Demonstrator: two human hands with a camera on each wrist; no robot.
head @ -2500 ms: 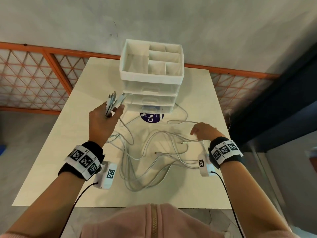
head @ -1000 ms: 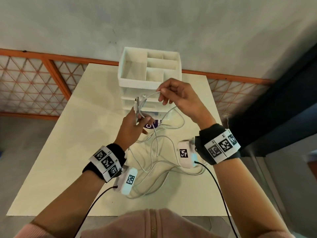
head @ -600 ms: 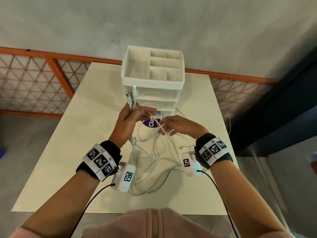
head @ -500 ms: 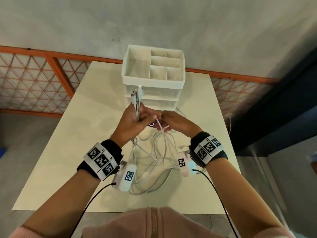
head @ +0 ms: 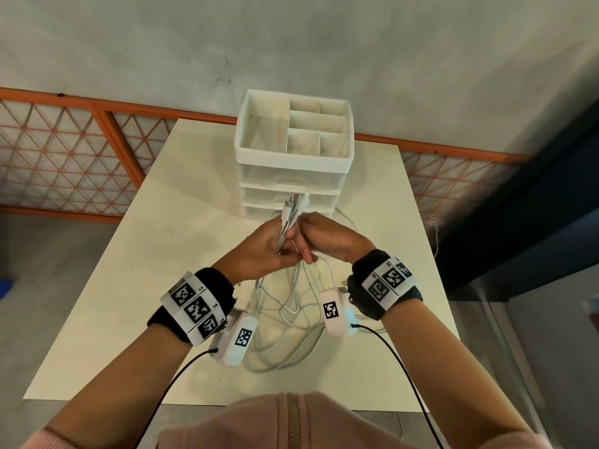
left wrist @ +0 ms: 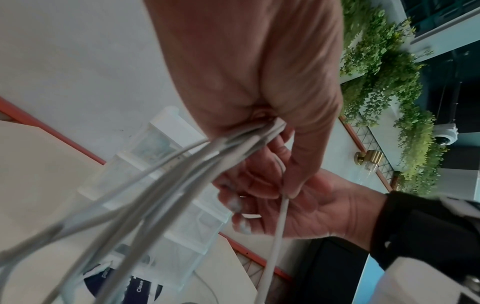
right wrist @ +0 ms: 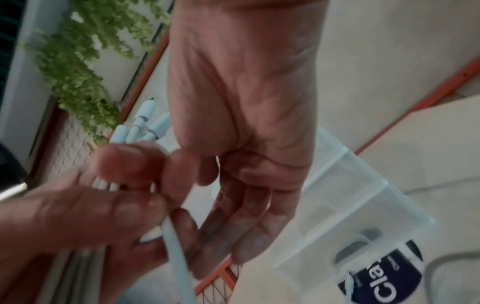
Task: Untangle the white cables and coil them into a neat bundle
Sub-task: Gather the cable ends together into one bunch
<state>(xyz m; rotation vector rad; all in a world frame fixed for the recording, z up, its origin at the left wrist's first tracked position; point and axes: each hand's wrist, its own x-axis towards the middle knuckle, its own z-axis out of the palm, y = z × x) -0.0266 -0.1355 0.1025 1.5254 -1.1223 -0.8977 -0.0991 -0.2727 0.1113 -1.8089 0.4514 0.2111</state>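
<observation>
Several white cables point(head: 291, 322) lie in loose loops on the cream table point(head: 181, 222) and rise into my hands. My left hand point(head: 272, 247) grips a bunch of cable ends, and their connectors point(head: 295, 204) stick up in front of the drawer unit. My right hand point(head: 319, 236) presses against the left one, fingers curled round one more white cable point(right wrist: 176, 246). In the left wrist view the gripped strands point(left wrist: 182, 164) fan out from my fist, and the single cable point(left wrist: 275, 236) runs down across my right palm.
A white drawer organiser point(head: 291, 157) with open top compartments stands at the back of the table. A dark blue round label point(right wrist: 384, 283) lies at its foot. An orange lattice railing point(head: 64, 157) and a grey wall lie behind, with dark furniture to the right.
My right hand picked a cable end off the table, lifted it and brought it against the left hand. The left hand shifted right with its bunch, and the cable loops drew in.
</observation>
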